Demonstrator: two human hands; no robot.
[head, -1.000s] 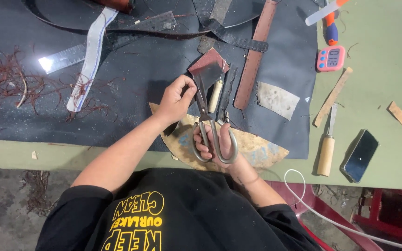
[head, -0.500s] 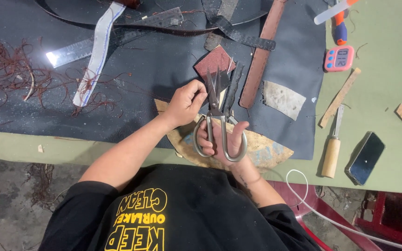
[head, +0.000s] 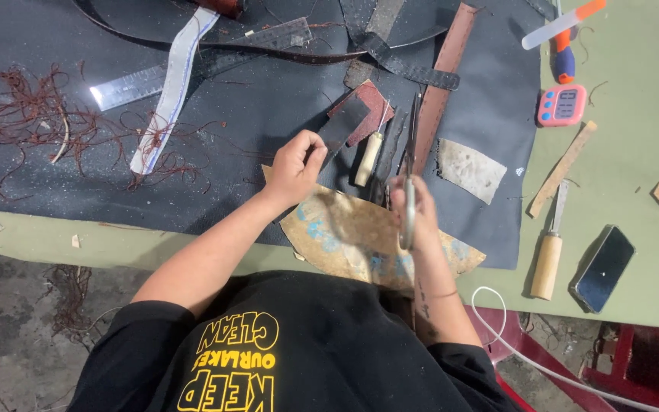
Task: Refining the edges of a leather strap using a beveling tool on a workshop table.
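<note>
My left hand [head: 295, 164] pinches the near corner of a small dark leather piece [head: 345, 123], which overlaps a reddish-brown piece [head: 375, 107] on the black mat [head: 253, 107]. In my right hand [head: 415, 217] is a pair of large scissors [head: 408, 172], turned edge-on with the blades pointing away from me. They sit just right of the leather piece and do not touch it. A knife with a pale wooden handle [head: 368, 158] lies between my two hands. Under both wrists lies a worn tan board [head: 352, 240].
On the mat lie a steel ruler [head: 192, 65], a white strip [head: 171, 95], a brown leather strap [head: 442, 80], a grey patch [head: 467, 169] and red thread scraps [head: 32, 122]. On the green table at right are a pink timer [head: 562, 104], a wooden-handled tool [head: 547, 255] and a phone [head: 604, 267].
The scissors lay flat against the leather piece with both hands close together. Now they are turned on edge and shifted right, off the piece, which my left hand still holds.
</note>
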